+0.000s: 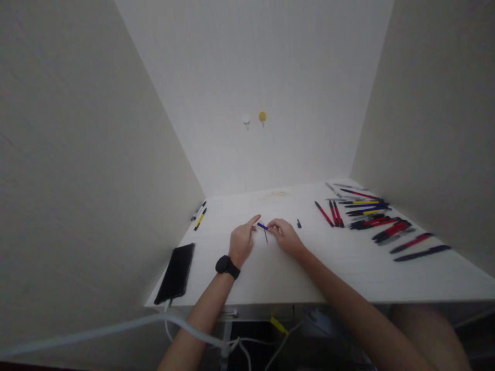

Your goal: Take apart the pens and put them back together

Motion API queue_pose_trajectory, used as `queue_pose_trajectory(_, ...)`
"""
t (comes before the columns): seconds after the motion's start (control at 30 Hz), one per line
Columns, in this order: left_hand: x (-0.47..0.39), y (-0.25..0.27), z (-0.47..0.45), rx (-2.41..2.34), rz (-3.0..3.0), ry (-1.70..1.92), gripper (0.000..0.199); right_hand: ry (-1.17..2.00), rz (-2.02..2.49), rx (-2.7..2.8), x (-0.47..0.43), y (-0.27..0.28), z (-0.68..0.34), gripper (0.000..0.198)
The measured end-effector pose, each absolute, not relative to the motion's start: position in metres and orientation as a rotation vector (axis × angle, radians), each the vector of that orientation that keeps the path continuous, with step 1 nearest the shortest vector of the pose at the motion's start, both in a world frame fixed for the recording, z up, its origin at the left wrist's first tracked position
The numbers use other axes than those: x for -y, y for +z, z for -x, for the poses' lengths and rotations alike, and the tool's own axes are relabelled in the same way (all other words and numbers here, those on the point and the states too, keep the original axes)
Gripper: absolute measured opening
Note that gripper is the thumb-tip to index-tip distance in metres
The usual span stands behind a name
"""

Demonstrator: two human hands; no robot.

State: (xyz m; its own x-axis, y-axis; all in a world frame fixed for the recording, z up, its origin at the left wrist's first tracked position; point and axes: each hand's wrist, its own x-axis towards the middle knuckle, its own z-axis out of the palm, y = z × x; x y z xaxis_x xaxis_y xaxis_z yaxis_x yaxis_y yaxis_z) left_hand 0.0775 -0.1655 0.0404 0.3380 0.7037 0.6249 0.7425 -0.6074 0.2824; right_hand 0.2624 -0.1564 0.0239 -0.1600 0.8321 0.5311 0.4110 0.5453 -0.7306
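Currently, in the head view, the right hand has its grip pinched on the right end of a blue pen barrel, between both hands over the counter. At the barrel's left end, the left hand has its grip released, fingers parted; whether they touch it, I cannot tell. A thin dark rod shows just on the barrel's near side, and a small black piece lies to its right. Handling it well probably means pinching the barrel lightly, steadying its left end, and keeping rod and barrel in line.
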Motion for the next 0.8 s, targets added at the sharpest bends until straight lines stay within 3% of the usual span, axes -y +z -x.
queue_pose_trajectory(0.23,0.167,0.047,-0.080,1.467,2.308,-1.299,0.023,0.690,1.041,1.582,0.156,0.024,-0.262,0.008)
queue_pose_trajectory(0.4,0.167,0.049,-0.078,1.614,2.066,-1.313,0.024,0.689,1.038,1.347,0.147,0.018,-0.267,0.013)
queue_pose_trajectory(0.67,0.169,0.045,-0.093,1.208,2.523,-0.551,0.024,0.584,1.115,1.275,0.144,0.015,-0.271,0.014)
queue_pose_trajectory(0.8,0.167,0.041,-0.096,1.114,2.605,-0.413,0.029,0.494,1.160,1.262,0.144,0.018,-0.272,0.012)
